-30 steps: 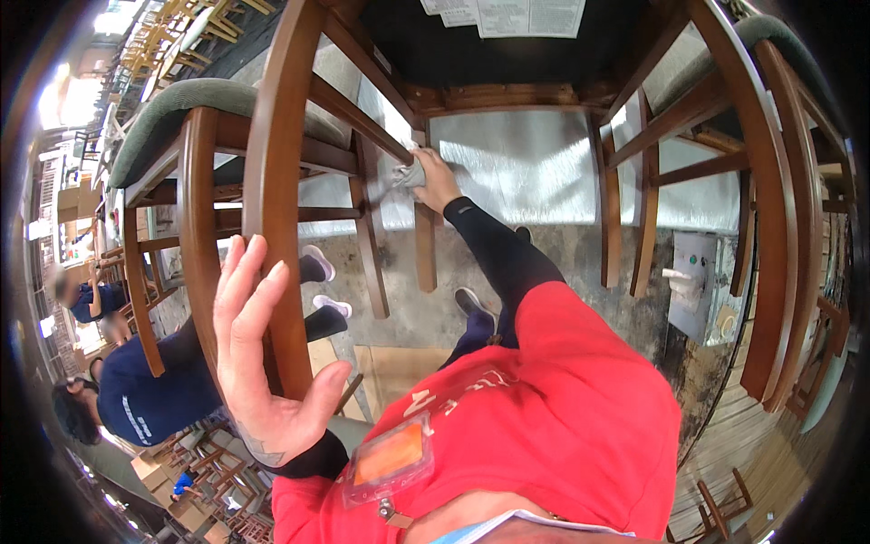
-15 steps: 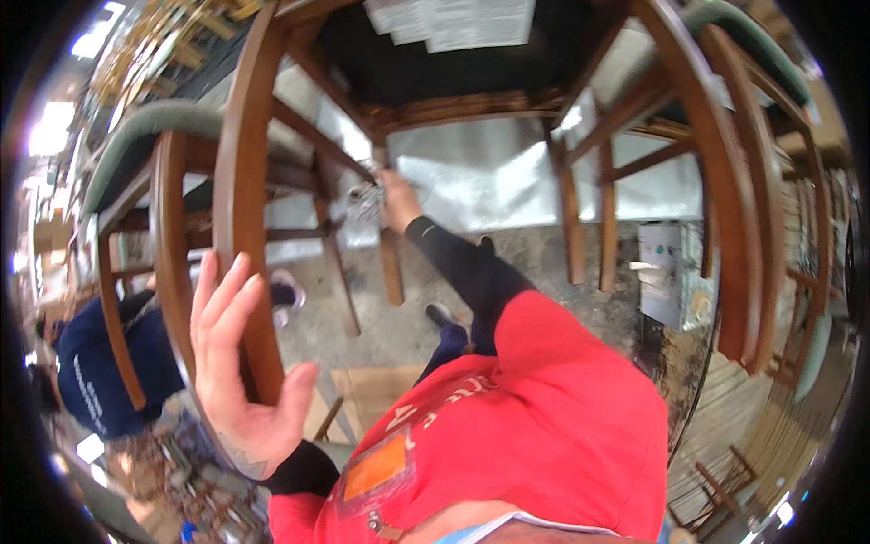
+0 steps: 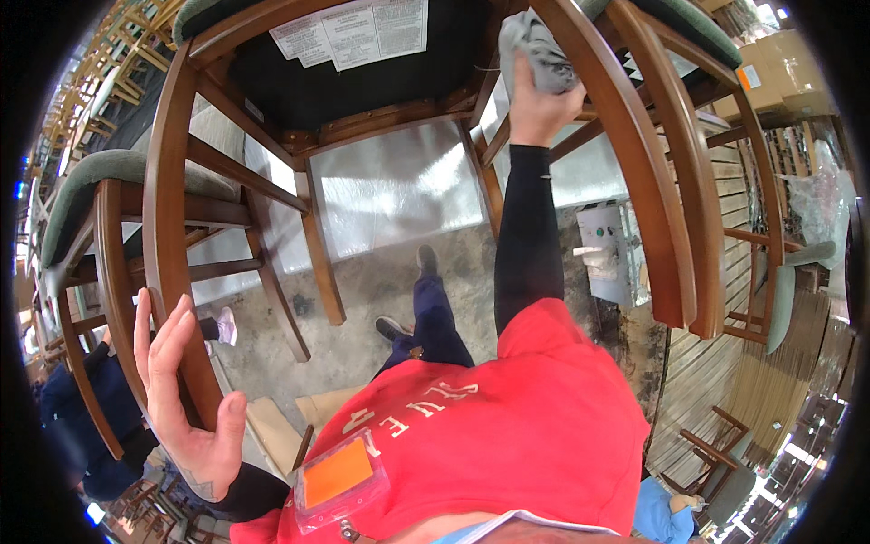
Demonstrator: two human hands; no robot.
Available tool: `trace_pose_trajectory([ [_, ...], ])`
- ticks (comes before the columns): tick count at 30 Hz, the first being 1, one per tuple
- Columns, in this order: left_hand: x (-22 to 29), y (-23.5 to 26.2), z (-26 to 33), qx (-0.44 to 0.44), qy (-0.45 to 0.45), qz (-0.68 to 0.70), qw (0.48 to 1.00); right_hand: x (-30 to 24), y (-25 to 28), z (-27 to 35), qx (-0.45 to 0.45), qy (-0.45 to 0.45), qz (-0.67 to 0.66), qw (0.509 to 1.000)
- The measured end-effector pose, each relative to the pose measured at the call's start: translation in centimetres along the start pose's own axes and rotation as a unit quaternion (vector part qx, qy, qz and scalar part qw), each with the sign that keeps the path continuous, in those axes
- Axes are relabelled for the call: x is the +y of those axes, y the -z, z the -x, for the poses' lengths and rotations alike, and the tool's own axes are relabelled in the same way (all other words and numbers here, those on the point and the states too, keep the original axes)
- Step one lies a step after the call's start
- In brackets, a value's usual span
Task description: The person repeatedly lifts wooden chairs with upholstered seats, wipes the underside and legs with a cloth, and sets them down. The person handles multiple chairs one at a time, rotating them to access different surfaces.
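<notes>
A brown wooden chair (image 3: 172, 218) stands tipped before me, showing its black underside with white paper labels (image 3: 353, 36). My left hand (image 3: 186, 399) rests against its left leg, fingers stretched and thumb apart, gripping nothing. In my right hand (image 3: 541, 104) is a bunched grey cloth (image 3: 535, 50). The fingers wrap around this cloth, which lies by the top of the chair's right leg (image 3: 625, 154). Part of the cloth is hidden behind that leg.
Chairs with green-grey seats flank this one: one at left (image 3: 109, 172), another at right (image 3: 675, 136). A grey control box (image 3: 603, 258) is below the right side. Cardboard boxes (image 3: 788, 77) stand far right. Another person in dark clothing (image 3: 100, 408) is at the lower left.
My right hand has moved with the cloth from the chair's left side across to its right leg. My left hand stays at the left leg. The view has shifted.
</notes>
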State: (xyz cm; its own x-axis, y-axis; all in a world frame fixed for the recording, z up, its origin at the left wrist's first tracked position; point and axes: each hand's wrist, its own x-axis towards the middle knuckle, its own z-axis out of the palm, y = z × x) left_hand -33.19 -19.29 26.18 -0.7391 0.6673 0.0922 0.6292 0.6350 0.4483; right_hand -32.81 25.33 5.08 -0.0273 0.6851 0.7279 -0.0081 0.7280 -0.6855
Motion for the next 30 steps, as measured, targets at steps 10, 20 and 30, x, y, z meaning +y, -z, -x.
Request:
trace_pose_trajectory([
  [10, -0.6, 0.6, -0.9, -0.035, -0.026, -0.027, 0.999, 6.6, 1.3, 7.1, -0.064, -0.103, 0.125, 0.985],
  [20, -1.1, 0.8, -0.7, -0.023, -0.041, -0.01, 0.999, 12.9, 6.6, 17.4, -0.28, -0.091, 0.339, 0.894],
  [30, -1.2, -0.2, 0.0, 0.019, -0.058, 0.006, 0.998, 5.5, 20.7, 23.5, -0.489, -0.145, 0.45, 0.733],
])
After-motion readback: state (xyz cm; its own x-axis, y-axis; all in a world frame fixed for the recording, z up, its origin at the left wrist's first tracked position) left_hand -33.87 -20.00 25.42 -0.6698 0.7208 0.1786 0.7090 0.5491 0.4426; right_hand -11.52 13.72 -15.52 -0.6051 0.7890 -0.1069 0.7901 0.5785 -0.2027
